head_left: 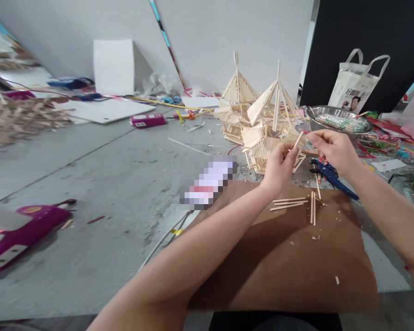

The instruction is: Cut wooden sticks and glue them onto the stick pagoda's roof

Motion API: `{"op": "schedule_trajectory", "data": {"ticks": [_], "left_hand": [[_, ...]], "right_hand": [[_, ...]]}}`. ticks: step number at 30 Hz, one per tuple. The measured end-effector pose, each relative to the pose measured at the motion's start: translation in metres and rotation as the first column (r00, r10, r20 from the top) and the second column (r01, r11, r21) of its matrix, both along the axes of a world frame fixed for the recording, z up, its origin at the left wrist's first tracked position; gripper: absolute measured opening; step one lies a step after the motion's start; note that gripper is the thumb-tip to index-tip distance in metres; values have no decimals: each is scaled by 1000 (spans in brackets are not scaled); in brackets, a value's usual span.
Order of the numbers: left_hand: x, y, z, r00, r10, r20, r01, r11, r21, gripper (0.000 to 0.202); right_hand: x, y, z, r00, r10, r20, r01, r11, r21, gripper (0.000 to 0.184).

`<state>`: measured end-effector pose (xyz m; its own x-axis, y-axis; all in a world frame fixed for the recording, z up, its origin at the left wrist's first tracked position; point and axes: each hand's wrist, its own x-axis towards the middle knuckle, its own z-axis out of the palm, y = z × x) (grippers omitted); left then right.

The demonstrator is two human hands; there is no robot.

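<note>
My left hand [278,168] is closed, with a thin wooden stick [299,139] pinched upright and slanting between thumb and fingers. Close to the stick's upper end, my right hand [336,149] pinches a small red piece [305,132], whose kind I cannot make out. Behind both hands stands a pavilion-like model [267,148] built of wooden sticks, its front partly hidden by my left hand. Below them, several cut sticks [290,202] lie on a brown board [279,257]. Blue-handled cutters [334,179] rest under my right hand, beside more sticks, some with red ends.
A phone with a blurred screen [210,181] lies left of the board, its cable running forward. Magenta devices [31,230] sit farther left. A metal bowl [315,123] with wrapped sticks, a white bag [348,87] and coloured scraps stand at right. A second stick model [238,92] stands behind.
</note>
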<state>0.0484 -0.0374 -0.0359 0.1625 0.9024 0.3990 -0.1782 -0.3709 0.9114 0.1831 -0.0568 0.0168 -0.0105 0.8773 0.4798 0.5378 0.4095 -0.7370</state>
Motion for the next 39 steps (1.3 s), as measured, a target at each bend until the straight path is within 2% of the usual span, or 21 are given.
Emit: {"op": "schedule_trajectory", "data": {"ticks": [3, 7, 11, 15, 19, 22, 26, 31, 33, 37, 39], "left_hand": [[1, 5, 6, 999, -22, 29, 22, 1000, -2, 11], [-1, 8, 4, 999, -30, 30, 30, 1000, 2, 14], [-5, 10, -4, 1000, 9, 9, -8, 1000, -21, 21], [-4, 13, -7, 998, 56, 40, -54, 997, -51, 22], [1, 17, -4, 987, 86, 133, -72, 991, -109, 22], [5, 20, 0, 972, 96, 215, -58, 983, -177, 20], [8, 23, 6, 960, 97, 264, -27, 966, -257, 18], [9, 28, 9, 957, 65, 282, 23, 954, -297, 19], [9, 30, 9, 952, 59, 299, 33, 955, -294, 18], [7, 33, 8, 945, 51, 322, 45, 958, -284, 18], [5, 34, 8, 945, 37, 324, 59, 957, -283, 19]], "right_hand": [[-20, 16, 14, 982, 117, -151, -138, 980, -140, 34], [-27, 35, 23, 962, 148, -229, -181, 975, -129, 33], [-27, 52, 35, 958, 106, -265, -130, 989, -76, 30], [-31, 68, 40, 972, 71, -225, -90, 993, -75, 30], [-32, 82, 37, 985, 13, -171, -6, 999, 40, 30], [-29, 91, 34, 991, -48, -126, 59, 995, 80, 31], [-27, 99, 32, 995, -56, -79, 62, 995, 82, 27], [-32, 104, 35, 992, -74, -99, 78, 996, 36, 27], [-33, 103, 36, 990, -119, -74, 126, 987, 96, 25], [-31, 97, 37, 976, -211, 57, 176, 913, 368, 14], [-32, 93, 37, 965, -240, 103, 183, 905, 384, 9]]}}
